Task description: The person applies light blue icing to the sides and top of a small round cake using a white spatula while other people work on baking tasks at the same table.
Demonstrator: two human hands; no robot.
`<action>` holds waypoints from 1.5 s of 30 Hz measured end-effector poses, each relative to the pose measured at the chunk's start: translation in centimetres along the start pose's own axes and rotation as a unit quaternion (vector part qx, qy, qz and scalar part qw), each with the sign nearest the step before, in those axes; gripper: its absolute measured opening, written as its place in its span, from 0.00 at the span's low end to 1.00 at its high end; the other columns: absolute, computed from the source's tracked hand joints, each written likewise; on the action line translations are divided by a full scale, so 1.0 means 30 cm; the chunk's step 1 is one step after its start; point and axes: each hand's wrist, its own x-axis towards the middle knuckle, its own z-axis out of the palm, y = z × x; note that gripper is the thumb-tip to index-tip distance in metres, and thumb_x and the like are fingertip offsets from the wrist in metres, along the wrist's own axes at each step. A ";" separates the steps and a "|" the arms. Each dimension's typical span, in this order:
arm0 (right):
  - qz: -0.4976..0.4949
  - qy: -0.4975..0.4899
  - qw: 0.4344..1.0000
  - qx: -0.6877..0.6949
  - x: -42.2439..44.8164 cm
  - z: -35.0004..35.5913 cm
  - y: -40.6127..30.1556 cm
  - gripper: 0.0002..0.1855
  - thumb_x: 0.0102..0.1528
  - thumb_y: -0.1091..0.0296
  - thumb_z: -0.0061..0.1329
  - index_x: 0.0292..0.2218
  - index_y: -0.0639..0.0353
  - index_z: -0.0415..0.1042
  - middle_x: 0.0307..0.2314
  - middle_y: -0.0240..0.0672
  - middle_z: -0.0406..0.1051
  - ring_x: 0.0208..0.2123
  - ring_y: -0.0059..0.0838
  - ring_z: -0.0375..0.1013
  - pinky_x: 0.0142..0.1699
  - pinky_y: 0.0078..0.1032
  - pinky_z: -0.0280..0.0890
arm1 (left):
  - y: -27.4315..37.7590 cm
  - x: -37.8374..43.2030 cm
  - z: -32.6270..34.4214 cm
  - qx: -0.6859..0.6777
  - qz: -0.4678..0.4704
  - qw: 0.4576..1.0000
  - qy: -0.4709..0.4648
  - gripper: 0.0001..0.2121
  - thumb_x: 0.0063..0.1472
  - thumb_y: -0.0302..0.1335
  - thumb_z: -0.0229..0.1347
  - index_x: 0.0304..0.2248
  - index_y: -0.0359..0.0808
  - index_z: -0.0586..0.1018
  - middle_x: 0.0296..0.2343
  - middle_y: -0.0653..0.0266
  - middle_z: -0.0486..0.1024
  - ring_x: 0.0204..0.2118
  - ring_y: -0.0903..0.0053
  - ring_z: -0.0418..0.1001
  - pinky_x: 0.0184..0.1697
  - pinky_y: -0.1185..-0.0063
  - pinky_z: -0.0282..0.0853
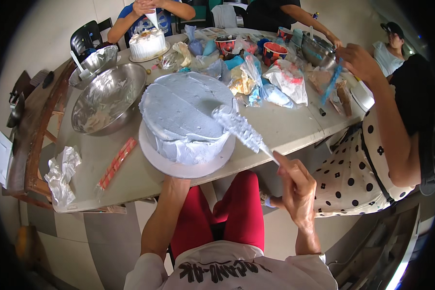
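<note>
A round cake point(188, 108) covered in grey-blue frosting is on a round white cake board point(188, 169) in front of me. Its top is mostly smooth with a few ridges, while the frosting on the near side is rougher. From below, my left hand point(177, 182) supports the board at its near edge; the fingers are hidden underneath. My right hand point(298, 181) grips the thin handle of a spatula point(241, 128), whose blade is thickly coated in the same frosting. The blade's tip is over the right edge of the cake's top; whether it touches, I cannot tell.
Frosting-smeared steel bowls point(108, 99) stand left, near a red-striped wrapped packet point(116, 163) and crumpled paper point(63, 175). Piping bags point(275, 95) and patterned tubs point(274, 52) crowd the table's far side. Across, a person pipes onto a white cake point(147, 45); another person's arm point(391, 119) reaches in from the right.
</note>
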 end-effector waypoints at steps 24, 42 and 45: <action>-0.094 0.012 0.991 -0.091 0.031 -0.029 -0.010 0.23 0.44 0.85 0.47 0.43 0.57 0.72 0.22 0.35 0.65 0.21 0.32 0.67 0.27 0.27 0.62 | 0.001 0.000 -0.035 -0.009 -0.009 1.000 0.009 0.28 0.62 0.48 0.37 0.56 0.40 0.55 0.54 0.58 0.57 0.53 0.61 0.59 0.56 0.62 0.55; -0.025 0.029 0.999 -0.002 0.160 0.033 -0.004 0.18 0.51 0.83 0.43 0.43 0.58 0.71 0.21 0.37 0.64 0.20 0.30 0.63 0.27 0.21 0.60 | 0.000 -0.020 -0.023 -0.001 -0.019 1.000 0.013 0.28 0.62 0.47 0.37 0.56 0.40 0.55 0.53 0.58 0.57 0.53 0.62 0.60 0.56 0.63 0.56; -0.047 0.007 0.996 -0.077 0.122 0.006 -0.041 0.20 0.47 0.85 0.44 0.42 0.57 0.72 0.21 0.37 0.64 0.21 0.33 0.65 0.27 0.25 0.62 | -0.002 -0.017 -0.025 -0.003 -0.020 1.000 0.015 0.27 0.62 0.46 0.37 0.56 0.40 0.55 0.53 0.58 0.57 0.53 0.62 0.60 0.56 0.64 0.56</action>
